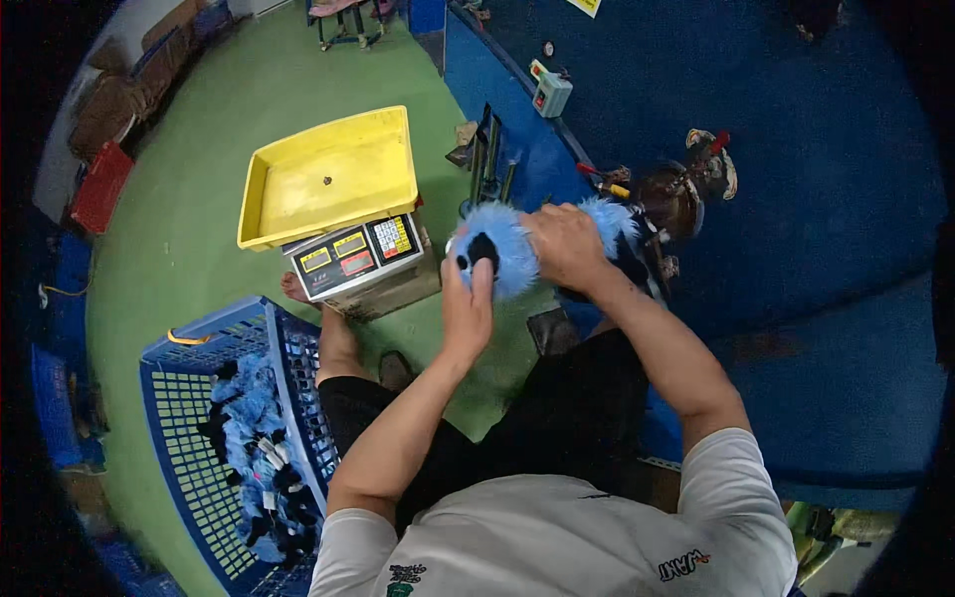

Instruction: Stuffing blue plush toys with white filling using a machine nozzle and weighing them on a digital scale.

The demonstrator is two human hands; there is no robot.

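Beside the blue table (796, 398), our left hand (468, 310) and right hand (567, 244) have fingers gripping one fluffy blue toy (513, 254), seemingly unfinished; whether the basket (280, 373) pile (251, 413) is done, we can't tell.

Scale (370, 267) just left of the hands (467, 313), gap between apparently narrow

Dark lettering (681, 565) is printed on the white shirt (557, 527) toward its right sleeve, small print (406, 572) above a green emblem (400, 589) toward its left, and tiny markings are carried on the scale (373, 284) by yellow labels (316, 261), a red label (356, 265) and, at the panel's right end, a keypad (391, 237).
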